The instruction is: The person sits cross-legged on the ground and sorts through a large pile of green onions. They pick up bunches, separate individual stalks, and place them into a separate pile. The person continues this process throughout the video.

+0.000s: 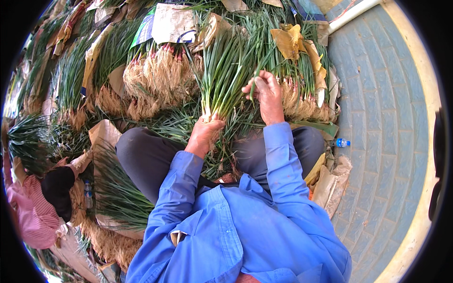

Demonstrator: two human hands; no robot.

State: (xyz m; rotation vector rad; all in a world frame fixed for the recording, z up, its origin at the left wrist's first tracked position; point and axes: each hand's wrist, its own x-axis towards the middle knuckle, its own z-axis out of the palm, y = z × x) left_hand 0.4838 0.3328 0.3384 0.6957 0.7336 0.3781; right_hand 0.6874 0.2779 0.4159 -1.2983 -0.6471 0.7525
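Note:
A bunch of green onions [223,70] stands upright, leaves fanned upward, with my left hand [206,132] closed around its pale base. To the right of the leaves is my right hand [265,88], raised, a green leaf [254,85] held between thumb and fingers. Loose green leaves [177,122] lie below the bunch, between my crossed legs. Behind it rests a row of bundled onions with reddish stems and long tan roots [159,74], partly covered by a sheet of paper [173,23].
More bundles [70,85] with paper wraps fill the left. A co-worker in a pink top [35,215] sits at the lower left. A plastic bottle [342,142] lies on the grey-blue brick-patterned floor [378,116] at right. Torn paper [331,184] lies beside my right thigh.

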